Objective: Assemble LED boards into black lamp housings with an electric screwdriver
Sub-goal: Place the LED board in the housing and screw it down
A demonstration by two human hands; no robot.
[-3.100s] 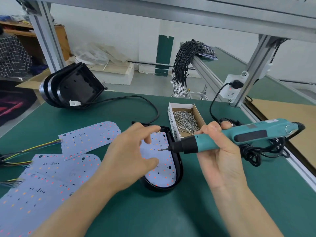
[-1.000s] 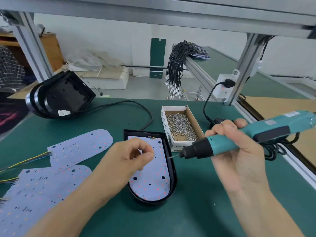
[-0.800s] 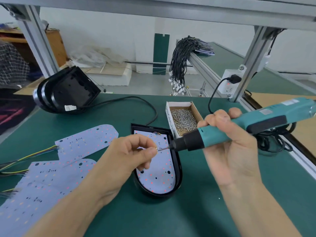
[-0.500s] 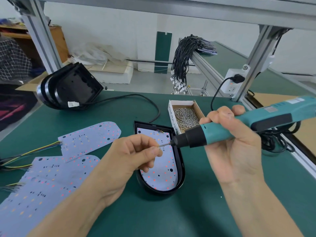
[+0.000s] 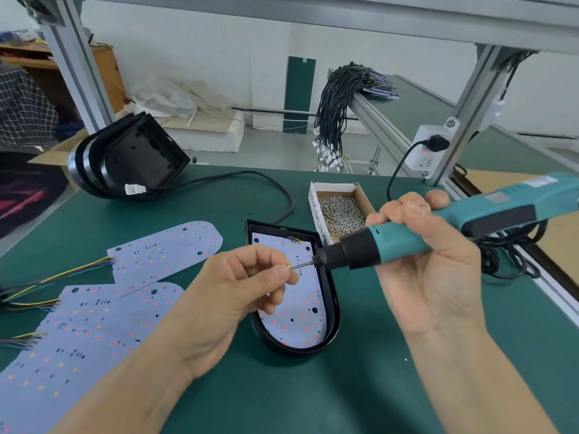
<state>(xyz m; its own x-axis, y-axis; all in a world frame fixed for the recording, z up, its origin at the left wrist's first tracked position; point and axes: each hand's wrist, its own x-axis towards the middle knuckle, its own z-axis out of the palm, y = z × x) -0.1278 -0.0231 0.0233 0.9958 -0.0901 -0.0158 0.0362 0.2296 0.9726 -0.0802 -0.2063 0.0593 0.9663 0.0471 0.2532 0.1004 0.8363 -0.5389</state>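
Fingers of my left hand point(image 5: 225, 296) pinch a small screw point(image 5: 288, 267) between thumb and forefinger, holding it against the tip of the bit above the counter point(image 5: 360, 386). Toward the counter's left edge lie the loose LED boards point(image 5: 94, 324), pale and dotted with red and orange, overlapping one another, with coloured wires point(image 5: 56, 277) trailing off the left side. Near the far left corner a stack of black lamp housings point(image 5: 131, 161) stands on edge, a white connector hanging at its base. In the middle of the counter, just beneath my left fingertips, a black lamp housing point(image 5: 333, 311) lies flat with an LED board point(image 5: 297, 317) seated inside it. Just beyond it, touching its far right corner, sits an open cardboard box of screws point(image 5: 340, 211). My right hand point(image 5: 429, 270) has its fingers wrapped around the teal electric screwdriver point(image 5: 438, 230), which lies nearly level, bit pointing left at the screw. Its black cord point(image 5: 501, 258) coils near the counter's right edge.
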